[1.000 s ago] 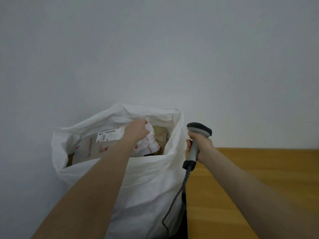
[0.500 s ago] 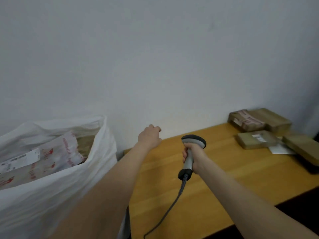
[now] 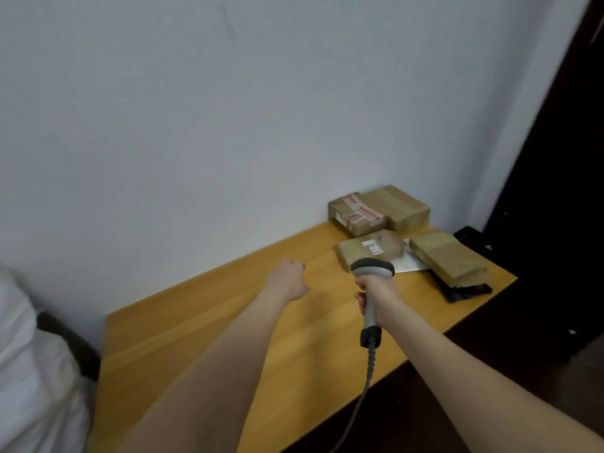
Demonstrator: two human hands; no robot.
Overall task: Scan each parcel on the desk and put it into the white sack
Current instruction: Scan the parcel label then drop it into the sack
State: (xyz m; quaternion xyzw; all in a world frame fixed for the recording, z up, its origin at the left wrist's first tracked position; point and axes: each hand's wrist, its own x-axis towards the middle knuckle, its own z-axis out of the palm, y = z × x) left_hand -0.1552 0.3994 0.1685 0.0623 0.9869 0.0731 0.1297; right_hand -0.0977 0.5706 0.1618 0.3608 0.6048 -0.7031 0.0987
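Note:
Several brown cardboard parcels lie at the desk's far right corner: one with red-and-white tape [image 3: 354,214], a plain one [image 3: 398,207] behind it, a flat one with a white label [image 3: 372,248] and another [image 3: 447,258] to its right. My right hand [image 3: 377,289] grips a grey handheld scanner [image 3: 372,271], its head just in front of the labelled parcel. My left hand [image 3: 289,282] hovers empty over the desk with loosely curled fingers, left of the scanner. Only an edge of the white sack [image 3: 29,371] shows at the far left.
The wooden desk [image 3: 228,322] stands against a pale wall. A white envelope [image 3: 408,261] lies between the flat parcels. A black object [image 3: 464,291] sits under the rightmost parcel at the desk's edge. The scanner's coiled cable [image 3: 367,377] hangs down over the front edge.
My left hand let go of the white parcel in the sack and came out empty over the desk. The view swung right from the sack to the parcels; the scanner moved closer to them.

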